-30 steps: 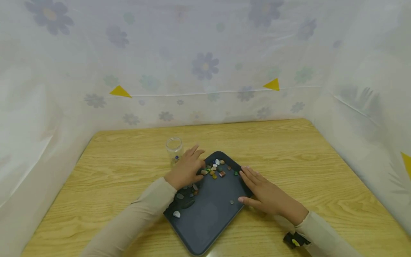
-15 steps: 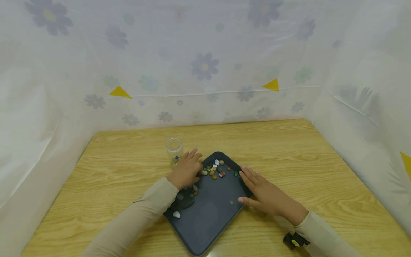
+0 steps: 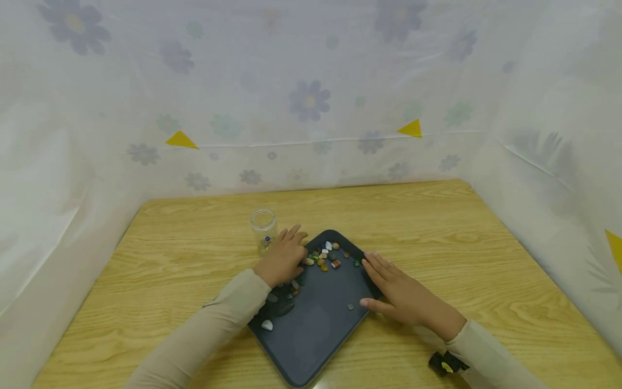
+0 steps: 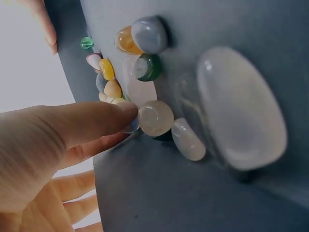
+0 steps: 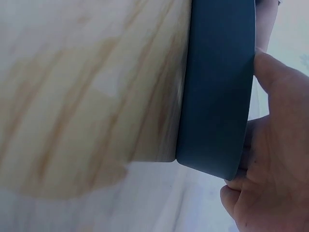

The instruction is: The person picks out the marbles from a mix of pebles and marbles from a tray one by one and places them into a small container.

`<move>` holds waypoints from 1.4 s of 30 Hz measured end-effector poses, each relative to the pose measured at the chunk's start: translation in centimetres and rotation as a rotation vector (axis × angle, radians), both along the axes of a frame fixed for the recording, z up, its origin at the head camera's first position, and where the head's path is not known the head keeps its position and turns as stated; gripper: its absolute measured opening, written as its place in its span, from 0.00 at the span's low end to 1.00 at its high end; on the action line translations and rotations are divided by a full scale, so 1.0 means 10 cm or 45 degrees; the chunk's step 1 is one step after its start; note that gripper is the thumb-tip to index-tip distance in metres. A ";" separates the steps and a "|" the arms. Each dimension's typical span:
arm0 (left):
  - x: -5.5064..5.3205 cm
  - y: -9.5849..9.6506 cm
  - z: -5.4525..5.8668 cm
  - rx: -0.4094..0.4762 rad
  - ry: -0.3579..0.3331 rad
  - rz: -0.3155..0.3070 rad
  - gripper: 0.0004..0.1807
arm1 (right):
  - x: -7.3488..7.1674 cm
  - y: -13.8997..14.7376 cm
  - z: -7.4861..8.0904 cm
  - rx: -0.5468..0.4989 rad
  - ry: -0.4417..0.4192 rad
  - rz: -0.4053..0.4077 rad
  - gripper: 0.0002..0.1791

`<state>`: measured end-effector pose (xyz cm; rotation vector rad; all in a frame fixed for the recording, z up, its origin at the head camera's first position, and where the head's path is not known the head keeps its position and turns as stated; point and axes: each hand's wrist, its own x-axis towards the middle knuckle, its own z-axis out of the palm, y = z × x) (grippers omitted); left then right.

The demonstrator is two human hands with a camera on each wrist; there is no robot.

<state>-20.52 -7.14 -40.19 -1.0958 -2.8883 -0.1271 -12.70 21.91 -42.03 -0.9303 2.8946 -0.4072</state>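
Observation:
A dark grey tray (image 3: 318,340) lies slanted on the wooden table, bearing polished stones of several colours. My left hand (image 3: 282,260) reaches over its left rim. In the left wrist view, the thumb and forefinger of this left hand (image 4: 43,140) pinch a clear bluish stone (image 4: 131,127) among the others; its remaining fingers spread beyond the rim. Close by lie a pale round stone (image 4: 156,118) and a large whitish stone (image 4: 241,108). My right hand (image 3: 403,294) rests with straight fingers along the tray's right edge, thumb at the rim.
A clear glass jar (image 3: 264,229) with a few small stones inside stands just behind my left hand. A white stone (image 3: 267,324) lies near the tray's left corner, and a small grey stone (image 3: 350,307) near its right edge. White floral sheeting (image 3: 311,162) encloses the table (image 3: 194,227).
The left hand has lowered slightly to the left and its raised fingers have drawn in toward the stones; it barely moves in the last half second. The right hand stays in place.

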 end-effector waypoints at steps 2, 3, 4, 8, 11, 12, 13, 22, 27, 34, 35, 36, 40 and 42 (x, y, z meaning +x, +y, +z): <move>0.00 0.00 0.01 0.002 -0.002 -0.004 0.05 | 0.00 0.00 0.00 0.001 0.003 0.000 0.47; 0.01 0.01 0.01 0.003 -0.002 -0.007 0.05 | 0.00 0.00 0.00 0.002 0.002 0.000 0.47; 0.01 0.01 0.02 0.009 0.000 -0.011 0.05 | 0.00 0.00 0.00 0.003 0.001 0.000 0.47; 0.02 0.03 0.04 0.031 0.002 -0.030 0.05 | 0.00 0.00 0.00 0.004 -0.008 -0.001 0.47; 0.03 0.04 0.08 0.065 0.007 -0.060 0.04 | 0.01 0.00 0.01 -0.002 -0.019 -0.003 0.47; 0.03 0.05 0.09 0.079 0.012 -0.070 0.04 | 0.01 0.00 0.01 -0.004 -0.021 -0.003 0.47; 0.03 0.05 0.11 0.100 0.023 -0.082 0.04 | 0.01 0.00 0.02 -0.005 -0.023 -0.004 0.47; 0.00 -0.01 0.32 0.326 0.184 -0.134 0.05 | 0.02 -0.01 0.03 -0.006 -0.031 -0.005 0.47; -0.04 -0.12 0.46 0.400 0.274 -0.068 0.06 | 0.01 -0.01 0.04 -0.003 -0.029 -0.004 0.47; -0.11 -0.32 0.61 0.539 0.292 0.108 0.06 | 0.01 -0.01 0.04 -0.002 -0.038 -0.005 0.47; -0.11 -0.35 0.63 0.552 0.298 0.130 0.06 | 0.01 -0.01 0.04 -0.002 -0.040 -0.004 0.47; -0.12 -0.39 0.64 0.565 0.309 0.152 0.07 | 0.01 -0.01 0.04 -0.002 -0.040 -0.004 0.47; -0.14 -0.52 0.65 0.610 0.353 0.223 0.08 | 0.01 -0.01 0.03 -0.004 -0.036 -0.001 0.47; -0.16 -0.58 0.64 0.629 0.363 0.254 0.08 | 0.01 0.00 0.03 -0.004 -0.033 0.000 0.47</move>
